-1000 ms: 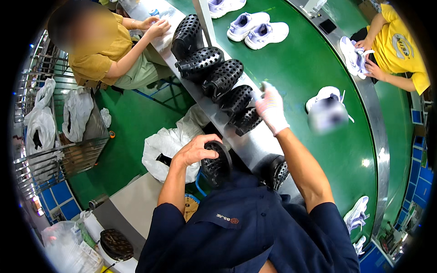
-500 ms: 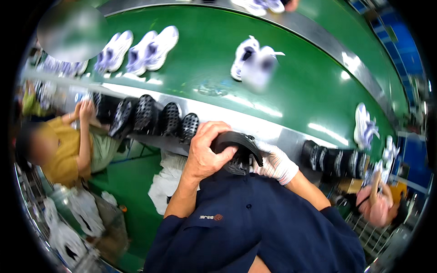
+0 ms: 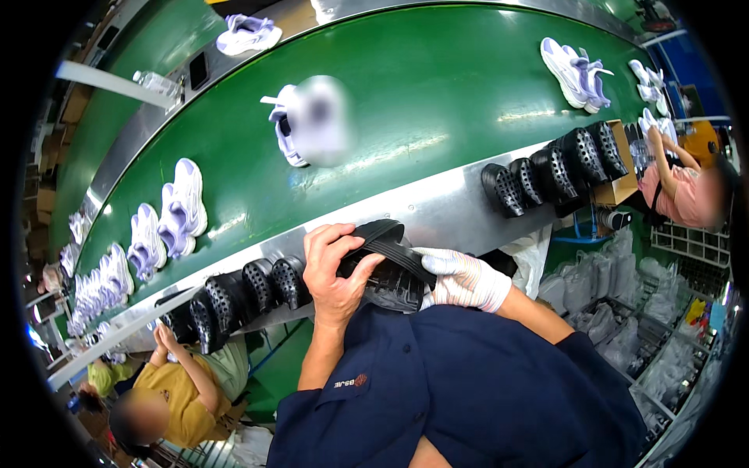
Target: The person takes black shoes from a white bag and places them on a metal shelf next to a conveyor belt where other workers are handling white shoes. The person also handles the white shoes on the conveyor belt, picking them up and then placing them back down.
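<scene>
Close in front of my dark blue shirt, a black sandal [image 3: 382,234] with a ribbed, curved strap is held between my two hands. My bare left hand [image 3: 331,269] is closed round its left side, with the thumb pressed on the strap. A striped white knit glove covers my right hand [image 3: 468,282], whose fingers grip the sandal's right side. Part of the sandal's underside is hidden by my hands and shirt. Nearest to my left hand are several black perforated shoes [image 3: 257,285] lined up along the metal bench edge.
A green conveyor belt [image 3: 406,101] runs across behind the metal edge. White and lilac sneakers [image 3: 183,207] stand on it. More black perforated shoes [image 3: 555,173] sit to the right. One person [image 3: 175,398] works at the left, another [image 3: 686,187] at the far right. Plastic-wrapped goods [image 3: 624,312] fill racks.
My view has turned, so the bench and belt slant differently and the right-hand racks show. The black sandal stays in both hands and appears tilted flatter.
</scene>
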Available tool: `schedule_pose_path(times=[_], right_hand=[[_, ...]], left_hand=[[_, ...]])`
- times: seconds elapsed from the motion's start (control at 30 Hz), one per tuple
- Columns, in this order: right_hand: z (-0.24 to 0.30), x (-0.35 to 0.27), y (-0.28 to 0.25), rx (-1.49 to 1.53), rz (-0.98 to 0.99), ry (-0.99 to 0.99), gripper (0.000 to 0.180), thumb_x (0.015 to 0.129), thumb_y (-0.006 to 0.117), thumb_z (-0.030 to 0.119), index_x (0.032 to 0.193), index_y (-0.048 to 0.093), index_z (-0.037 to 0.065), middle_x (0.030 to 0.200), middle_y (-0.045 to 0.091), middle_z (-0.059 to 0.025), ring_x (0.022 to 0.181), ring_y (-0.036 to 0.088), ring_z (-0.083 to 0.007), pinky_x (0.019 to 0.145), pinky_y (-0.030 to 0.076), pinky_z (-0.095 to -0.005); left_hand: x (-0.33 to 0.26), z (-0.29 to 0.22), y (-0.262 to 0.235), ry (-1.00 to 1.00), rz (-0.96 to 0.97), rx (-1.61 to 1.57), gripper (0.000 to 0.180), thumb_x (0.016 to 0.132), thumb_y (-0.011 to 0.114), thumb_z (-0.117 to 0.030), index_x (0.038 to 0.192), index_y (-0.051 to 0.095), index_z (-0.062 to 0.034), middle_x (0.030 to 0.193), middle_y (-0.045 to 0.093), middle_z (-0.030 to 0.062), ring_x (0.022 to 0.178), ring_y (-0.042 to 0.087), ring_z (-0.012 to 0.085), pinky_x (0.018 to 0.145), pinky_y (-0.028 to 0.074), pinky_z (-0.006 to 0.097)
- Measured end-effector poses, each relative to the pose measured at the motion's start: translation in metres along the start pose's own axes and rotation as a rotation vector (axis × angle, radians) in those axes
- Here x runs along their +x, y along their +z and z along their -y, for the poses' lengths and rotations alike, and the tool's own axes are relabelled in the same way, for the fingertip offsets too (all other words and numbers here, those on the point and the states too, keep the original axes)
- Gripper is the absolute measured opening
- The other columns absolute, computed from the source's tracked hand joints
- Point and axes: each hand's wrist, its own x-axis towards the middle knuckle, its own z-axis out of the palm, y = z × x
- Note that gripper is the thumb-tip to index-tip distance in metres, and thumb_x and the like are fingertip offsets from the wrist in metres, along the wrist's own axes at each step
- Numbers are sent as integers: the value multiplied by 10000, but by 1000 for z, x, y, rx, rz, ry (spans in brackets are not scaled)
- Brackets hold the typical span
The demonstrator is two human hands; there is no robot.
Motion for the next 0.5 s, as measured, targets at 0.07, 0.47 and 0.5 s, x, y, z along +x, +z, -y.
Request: schedule_pose_path(times=[0.07,0.47,0.5], right_hand=[[-2,-9,0,-1,3,-50,631,973,704,219,1493,440,-21,1451,563,-156,1318,577,-307,1058,517,-522],[69,-145,-35,-359,-649,-1178,596,869,790,83,1381,492,18,1277,626,-139,1141,643,-246,1020,532,-394],[73,-150,-55,-517,-815,-1242,589,859,786,52,1374,500,26,1244,635,-127,1107,641,-220,1006,530,-370]], left_hand=[[3,-3,9,1,-36,-47,433,655,939,-195,982,699,-43,1107,702,114,1060,628,308,926,508,399],[-9,38,23,-902,-232,-787,156,990,686,-115,1123,650,-42,1006,688,38,891,648,129,801,550,278],[-6,36,25,-895,-217,-790,172,994,685,-132,1138,642,-47,988,689,32,860,658,126,763,564,276]])
